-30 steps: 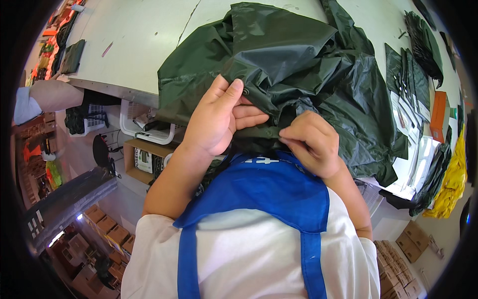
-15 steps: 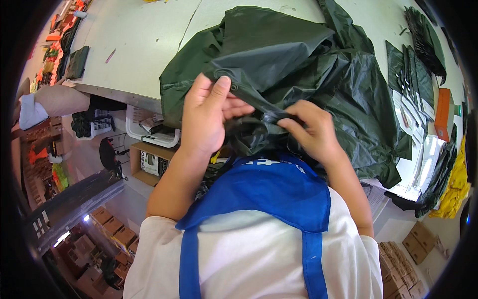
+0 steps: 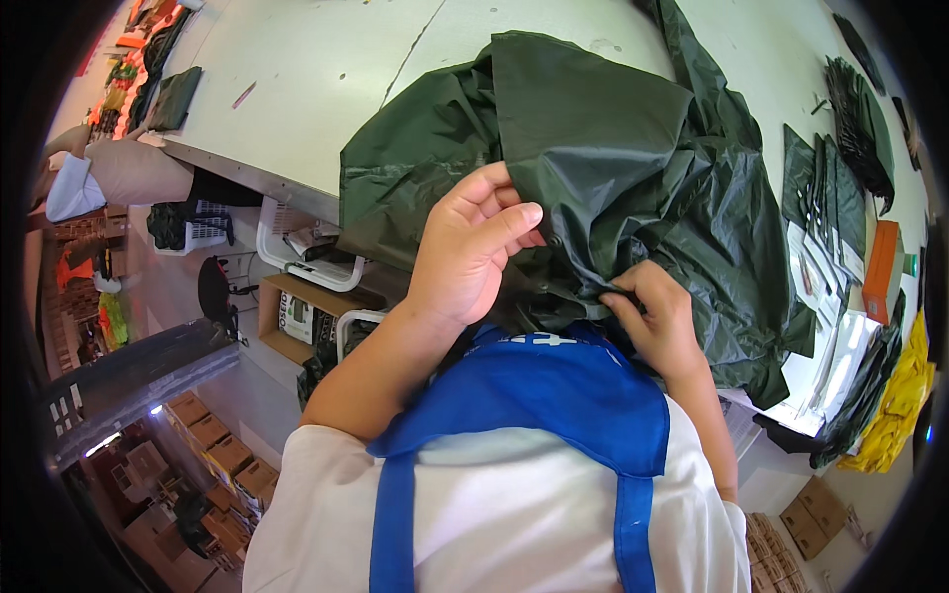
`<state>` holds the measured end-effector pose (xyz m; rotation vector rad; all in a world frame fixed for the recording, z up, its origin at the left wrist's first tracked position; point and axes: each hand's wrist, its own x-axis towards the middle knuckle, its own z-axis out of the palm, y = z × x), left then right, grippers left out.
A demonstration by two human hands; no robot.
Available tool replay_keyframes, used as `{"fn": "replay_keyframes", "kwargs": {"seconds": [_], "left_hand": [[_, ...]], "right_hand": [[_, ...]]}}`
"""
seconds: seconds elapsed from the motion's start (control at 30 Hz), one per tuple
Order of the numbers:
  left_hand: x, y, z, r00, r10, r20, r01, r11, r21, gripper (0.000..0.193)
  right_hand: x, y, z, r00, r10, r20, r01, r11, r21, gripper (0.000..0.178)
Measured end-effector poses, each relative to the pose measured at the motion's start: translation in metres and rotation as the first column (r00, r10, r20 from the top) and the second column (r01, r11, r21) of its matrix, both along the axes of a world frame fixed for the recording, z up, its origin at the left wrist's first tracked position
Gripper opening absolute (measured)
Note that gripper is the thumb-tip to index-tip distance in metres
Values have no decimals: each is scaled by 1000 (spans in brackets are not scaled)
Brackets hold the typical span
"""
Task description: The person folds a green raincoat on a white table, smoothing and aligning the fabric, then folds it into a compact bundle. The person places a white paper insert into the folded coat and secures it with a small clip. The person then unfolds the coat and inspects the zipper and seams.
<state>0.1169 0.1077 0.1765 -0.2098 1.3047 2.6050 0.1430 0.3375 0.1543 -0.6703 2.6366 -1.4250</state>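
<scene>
A dark green waterproof garment (image 3: 603, 109) lies bunched over the near side of the table, its shiny folds hanging towards my blue apron. My left hand (image 3: 473, 237) is curled at the edge of a raised flap, thumb in front and the index fingertip partly behind the cloth. Just beside that thumb, a small round snap fastener (image 3: 555, 241) shows on the flap. Lower and to the right, my right hand (image 3: 654, 314) pinches the edge strip of the same garment between thumb and fingers. Folds hide what lies under the pinched strip.
The pale table (image 3: 297, 99) carries folded dark green pieces (image 3: 825, 188), papers and an orange box (image 3: 880, 272) at the right. Yellow cloth (image 3: 895, 405) hangs at the right edge. Below the table's left side are a white basket (image 3: 306, 267) and a cardboard box (image 3: 282, 321). Another person (image 3: 129, 178) is at far left.
My left thumb has come off the snap, and the hand sits lower and further right along the flap. My right hand has shifted slightly down and right, still pinching the strip.
</scene>
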Motion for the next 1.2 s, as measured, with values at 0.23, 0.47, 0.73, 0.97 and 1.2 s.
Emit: {"fn": "replay_keyframes", "kwargs": {"seconds": [0.23,0.47,0.73,0.97,1.2], "left_hand": [[-1,10,1,999,-44,-21,44,999,6,40],[-2,42,13,999,-49,4,49,994,-98,50],[-14,70,19,995,-72,65,89,950,-299,53],[-26,90,34,992,-125,24,127,966,-224,59],[-22,73,31,992,-128,-4,124,971,-205,60]], "right_hand": [[8,16,-6,995,-52,83,55,998,-38,23],[-42,289,-37,500,-865,32,844,479,-241,28],[3,493,-129,332,-893,-303,770,71,634,29],[-63,490,-195,543,-823,-170,550,195,812,34],[-82,179,-5,739,-638,218,674,697,-245,27]]}}
